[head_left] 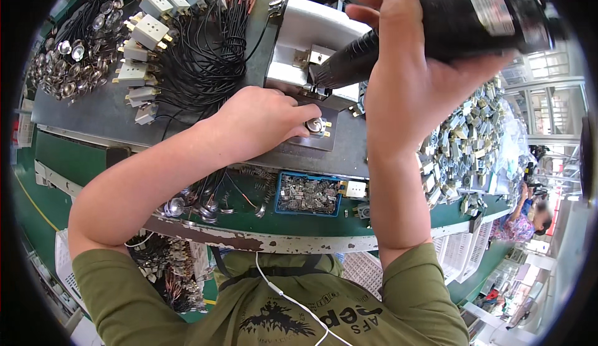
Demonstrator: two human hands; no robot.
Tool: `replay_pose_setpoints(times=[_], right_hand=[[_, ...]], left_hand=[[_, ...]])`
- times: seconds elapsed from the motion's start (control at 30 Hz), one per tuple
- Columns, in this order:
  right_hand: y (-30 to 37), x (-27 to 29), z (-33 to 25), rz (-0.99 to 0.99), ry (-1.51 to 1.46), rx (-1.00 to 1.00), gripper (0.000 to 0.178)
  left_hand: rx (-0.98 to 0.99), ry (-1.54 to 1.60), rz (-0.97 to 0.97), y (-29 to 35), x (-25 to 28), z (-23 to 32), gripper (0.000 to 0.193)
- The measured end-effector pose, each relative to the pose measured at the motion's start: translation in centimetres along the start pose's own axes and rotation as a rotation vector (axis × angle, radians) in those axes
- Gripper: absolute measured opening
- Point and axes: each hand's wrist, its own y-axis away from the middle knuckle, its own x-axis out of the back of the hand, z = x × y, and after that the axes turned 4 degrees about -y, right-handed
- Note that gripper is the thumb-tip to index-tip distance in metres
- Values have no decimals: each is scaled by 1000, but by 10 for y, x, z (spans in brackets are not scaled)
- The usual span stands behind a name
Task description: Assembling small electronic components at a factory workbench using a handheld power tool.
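My right hand (405,78) is wrapped round a black electric screwdriver (461,19). The screwdriver lies tilted, its ribbed, tapered nose (352,62) reaching down left to a silver metal fixture (283,75). A small metal part with brass tabs (321,54) sits in the fixture beside that nose. Lower down, my left hand (268,122) pinches a round metal thermostat-like part (315,125) with brass tabs. That part rests on a flat metal plate (324,140) in front of the fixture. The screwdriver's very tip is hard to make out.
Bundled black wires (208,66) with pale blocks (149,31) lie left, beside a pile of round metal caps (78,53). A blue tray (308,212) of small metal pieces stands near the bench edge. Many metal blocks (464,140) are heaped right. Another person (520,221) is far right.
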Motion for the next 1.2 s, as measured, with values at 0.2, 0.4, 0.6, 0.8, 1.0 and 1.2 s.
replay_pose_setpoints(times=[0.2, 0.4, 0.6, 0.8, 1.0, 1.2], right_hand=[[-14, -41, -48, 71, 1070, -743, 33], [-17, -44, -35, 168, 976, -616, 16], [-8, -63, -55, 266, 1071, -579, 17], [-1, -17, -86, -14, 897, -442, 26], [10, -16, -87, 149, 977, -531, 22], [16, -23, -88, 296, 1050, -532, 24]], left_hand=[[7, 47, -28, -1, 3, -4, 25], [12, 68, 1, 3, -2, -7, 25], [-27, 55, 44, 3, -5, -5, 28], [-17, 49, 42, 1, 3, -1, 27], [16, -4, -30, 0, 10, 3, 30], [19, 45, -35, 1, 10, 3, 30]])
